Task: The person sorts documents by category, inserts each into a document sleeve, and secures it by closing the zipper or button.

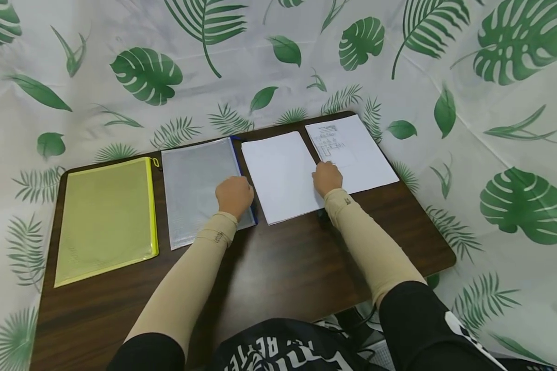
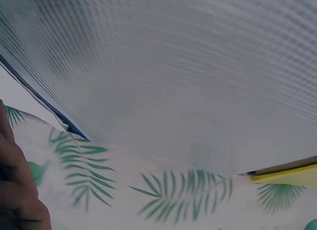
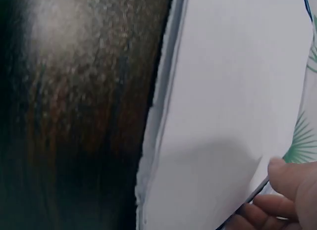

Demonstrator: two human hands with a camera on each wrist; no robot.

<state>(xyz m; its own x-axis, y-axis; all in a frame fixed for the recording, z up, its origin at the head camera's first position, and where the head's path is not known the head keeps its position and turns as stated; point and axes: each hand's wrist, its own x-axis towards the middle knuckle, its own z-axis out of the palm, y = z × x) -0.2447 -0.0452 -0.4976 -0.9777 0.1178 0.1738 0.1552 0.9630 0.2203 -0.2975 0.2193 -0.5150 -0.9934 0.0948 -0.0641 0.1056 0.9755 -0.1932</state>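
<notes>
Your right hand (image 1: 327, 178) is at the right-hand edge of the stack (image 1: 280, 172) of white paper; the thumb and bent fingers pinch that edge (how many sheets are caught cannot be told). The stack lies along the far edge of the worktop (image 1: 278, 273), right of its middle, its visible face blank. Your left hand (image 1: 234, 197) is over the right side of the clear folder (image 1: 192, 180), near its blue edge. Its fingers look bent, but whether they grip anything cannot be determined.

The clear folder lies just left of the stack, also along the worktop's far edge. The yellow folder (image 1: 107, 216) occupies the far left corner, with a small loop at its upper right. The printed sheet (image 1: 366, 154) lies at the far right corner, just beside your right hand, print showing at its upper left. A leaf-patterned cloth (image 1: 306, 26) hangs beyond the far edge.
</notes>
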